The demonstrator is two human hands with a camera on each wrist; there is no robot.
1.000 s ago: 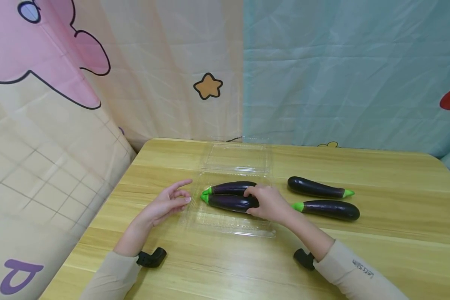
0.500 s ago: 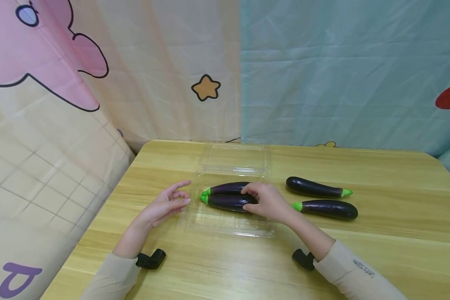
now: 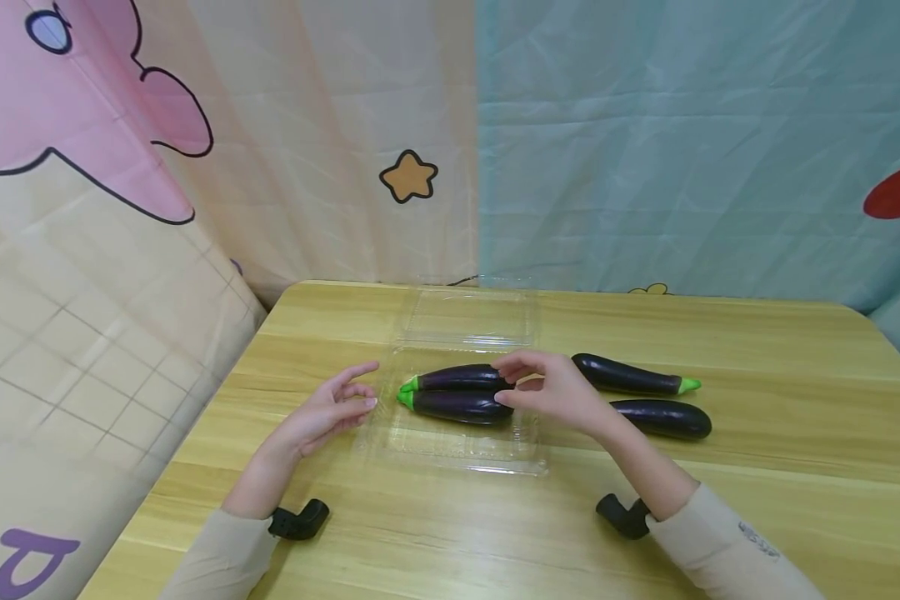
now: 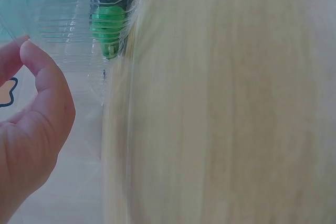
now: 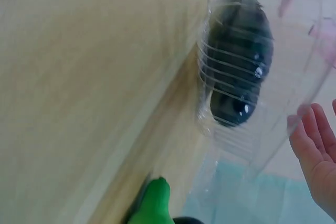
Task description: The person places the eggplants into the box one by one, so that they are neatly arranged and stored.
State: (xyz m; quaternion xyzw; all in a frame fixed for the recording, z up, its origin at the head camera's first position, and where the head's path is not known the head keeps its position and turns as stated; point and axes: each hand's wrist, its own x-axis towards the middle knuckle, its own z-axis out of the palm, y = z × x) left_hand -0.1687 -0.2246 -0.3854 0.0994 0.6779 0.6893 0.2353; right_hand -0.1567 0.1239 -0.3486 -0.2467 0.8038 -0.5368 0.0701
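A clear plastic clamshell box lies on the table with its lid folded back. Two dark purple eggplants rest side by side inside, a front one and a back one, green stem ends to the left. My left hand is at the box's left rim, index finger extended and thumb apart from it; contact with the rim is unclear. My right hand is above the box's right end, fingers loosely bent and holding nothing. It hides part of the eggplants' right ends.
Right of the box lie two more eggplants, a back one and a front one partly hidden by my right forearm. Behind the wooden table hangs a patterned curtain.
My right hand has come off the eggplants in the box and moved up and to the right. The left hand keeps its place at the rim.
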